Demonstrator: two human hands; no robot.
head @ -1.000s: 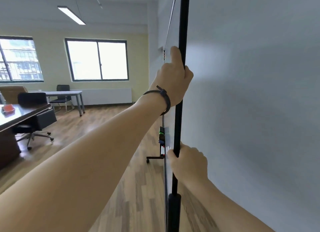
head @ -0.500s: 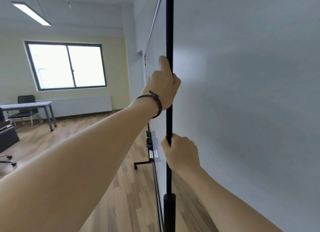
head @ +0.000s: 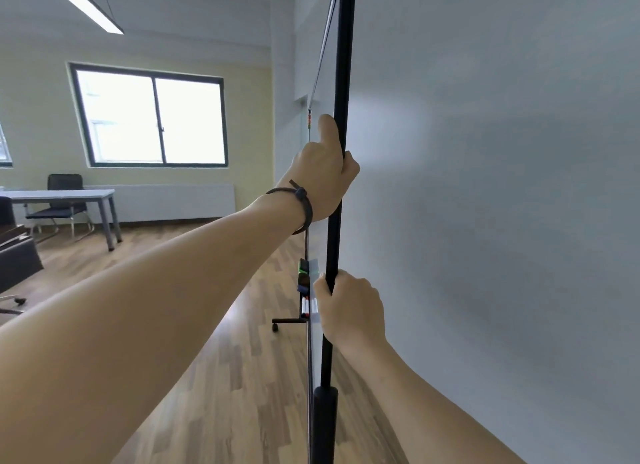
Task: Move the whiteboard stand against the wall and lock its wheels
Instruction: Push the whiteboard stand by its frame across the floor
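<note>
The whiteboard stand's black upright pole (head: pixel 341 65) runs from top to bottom in the middle of the view, seen edge-on beside the grey wall (head: pixel 502 186). My left hand (head: pixel 323 172), with a dark band at the wrist, grips the pole high up, thumb pointing upward. My right hand (head: pixel 351 307) grips the same pole lower down. The board's thin edge (head: pixel 320 58) and its marker tray (head: pixel 305 290) with several markers lie just left of the pole. One far foot with a castor (head: pixel 275 326) rests on the wooden floor. The near wheels are out of view.
A grey desk (head: pixel 62 195) with a black chair (head: pixel 64 200) stands under the window (head: pixel 152 117) at the back left. A dark office chair (head: pixel 15 266) sits at the left edge. Wooden floor (head: pixel 214 377) stretches left of the stand.
The view has swung a little back to the left and the pole now sits slightly further right in the frame. Both hands keep the same grip on the pole.
</note>
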